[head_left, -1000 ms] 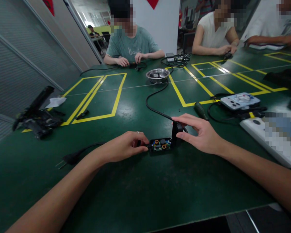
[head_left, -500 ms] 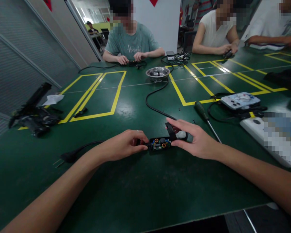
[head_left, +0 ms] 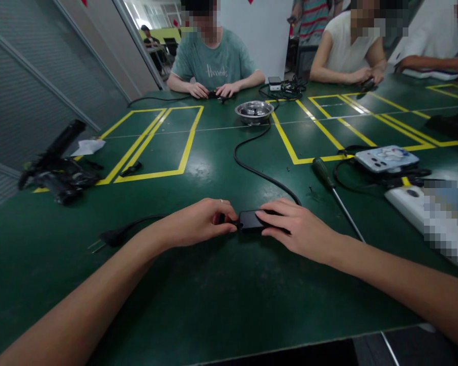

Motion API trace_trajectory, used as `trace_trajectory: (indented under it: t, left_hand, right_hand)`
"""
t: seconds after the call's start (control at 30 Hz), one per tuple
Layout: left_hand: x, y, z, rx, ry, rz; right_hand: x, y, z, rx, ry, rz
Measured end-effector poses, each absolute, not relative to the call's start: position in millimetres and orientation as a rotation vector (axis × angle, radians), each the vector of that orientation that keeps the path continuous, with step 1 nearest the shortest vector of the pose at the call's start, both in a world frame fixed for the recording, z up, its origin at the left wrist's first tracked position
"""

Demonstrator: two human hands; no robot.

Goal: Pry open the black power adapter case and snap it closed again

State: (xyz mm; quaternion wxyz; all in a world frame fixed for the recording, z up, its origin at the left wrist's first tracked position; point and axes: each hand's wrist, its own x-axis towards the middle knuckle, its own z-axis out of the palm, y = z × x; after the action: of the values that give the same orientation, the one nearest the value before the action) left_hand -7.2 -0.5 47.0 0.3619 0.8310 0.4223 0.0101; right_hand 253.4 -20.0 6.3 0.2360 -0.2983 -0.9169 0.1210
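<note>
A small black power adapter point(head_left: 251, 221) lies on the green table point(head_left: 221, 300), its black cover now over the board. My left hand point(head_left: 200, 221) grips its left end with curled fingers, a ring on one finger. My right hand point(head_left: 295, 230) lies over its right end and top, fingers pressing on the cover. A black cable point(head_left: 259, 170) runs from the adapter toward the far side. Another cord with a two-pin plug point(head_left: 109, 238) trails left from under my left hand.
A green-handled screwdriver point(head_left: 330, 184) lies right of my hands. A metal bowl point(head_left: 254, 111) stands mid-table. A phone point(head_left: 385, 158) and a white device point(head_left: 423, 208) lie at right, black gear point(head_left: 59, 175) at left. Three people sit at the far edge, working with their hands.
My right hand swung the upright black cover down onto the adapter. The circuit board that showed before is now hidden. The left hand stayed on the left end.
</note>
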Motion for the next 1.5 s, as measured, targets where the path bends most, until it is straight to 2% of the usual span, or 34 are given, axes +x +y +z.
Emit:
trace_trajectory:
  t: [0.23,0.4,0.53,0.67,0.77,0.9,1.0,1.13,1.23,1.4,1.5]
  left_hand:
    - [-8.4,-0.8,49.8,2.237,1.146,-0.024]
    - [-0.3,-9.2,51.6,2.619,1.304,0.319]
    - [14.6,-19.5,44.7,2.761,1.243,0.425]
    - [33.4,-26.6,30.1,2.836,1.017,0.131]
    - [40.5,-27.6,21.9,2.862,1.051,0.056]
    - [40.1,-25.3,18.5,2.962,1.023,0.174]
    - [38.6,-24.3,17.8,3.028,0.976,0.276]
    - [38.3,-25.2,15.0,3.093,0.834,0.408]
    - [38.0,-26.0,12.5,3.11,0.767,0.442]
    - [36.5,-25.4,12.1,3.132,0.703,0.44]
    - [36.1,-25.4,13.1,3.135,0.683,0.449]
  right_hand:
    - [250.4,-23.4,8.9,-0.915,-2.535,0.333]
    - [261.3,-14.1,21.2,-0.981,-2.413,0.38]
    - [290.4,9.9,36.0,-1.27,-2.195,0.074]
    - [323.7,35.1,39.7,-1.737,-2.061,-0.295]
    - [335.2,42.7,38.4,-2.024,-2.035,-0.337]
    - [336.4,43.7,34.6,-2.271,-2.069,-0.126]
    - [337.5,45.0,28.2,-2.297,-2.105,-0.003]
    - [341.3,50.6,22.2,-2.241,-2.045,0.002]
    - [339.7,55.5,26.6,-1.983,-1.874,0.232]
    - [326.3,52.7,41.6,-1.268,-1.304,1.014]
    - [322.8,49.3,45.6,-1.063,-1.108,1.155]
